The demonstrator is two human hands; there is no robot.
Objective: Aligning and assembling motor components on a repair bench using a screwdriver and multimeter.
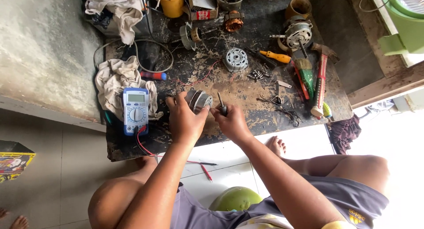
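A small metal motor housing (198, 99) is gripped by the left hand (183, 118) at the near edge of a worn, paint-stained workbench (247, 90). A screwdriver (221, 103) is held upright in the closed right hand (232, 121), just beside the housing. A blue multimeter (135, 110) is seen lying to the left on a rag (115, 79); a hammer (321, 79) rests at the right.

Two bare hands work at the dark, worn wooden surface (247, 118): the left hand (183, 118) and the right hand (232, 123). One blue-and-white digital multimeter (135, 109) lies there, with two crumpled off-white cloths (115, 76) (119, 8), one orange-handled screwdriver (276, 56), one red-handled hammer (321, 74) and one yellow plastic cup (172, 6).
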